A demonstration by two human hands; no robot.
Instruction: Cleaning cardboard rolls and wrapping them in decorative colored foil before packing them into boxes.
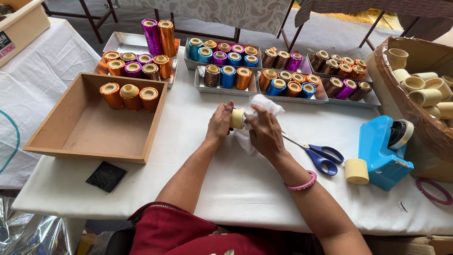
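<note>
My left hand (220, 123) grips a small cream-coloured cylinder pot (237, 118) held on its side above the white table (245, 184). My right hand (265, 132) holds a white cloth (262, 103) pressed against the pot's other end; part of the cloth hangs below the hand. Both hands meet at the table's middle. A pink bangle (302, 183) sits on my right wrist.
A wooden tray (85, 137) at left holds three orange foil-wrapped pots. Metal trays (226, 89) at the back carry several coloured foil pots. Blue-handled scissors (318, 155), a blue tape dispenser (383, 151) and a bare pot (356, 171) lie at right; a box (420, 127) of bare pots stands beyond.
</note>
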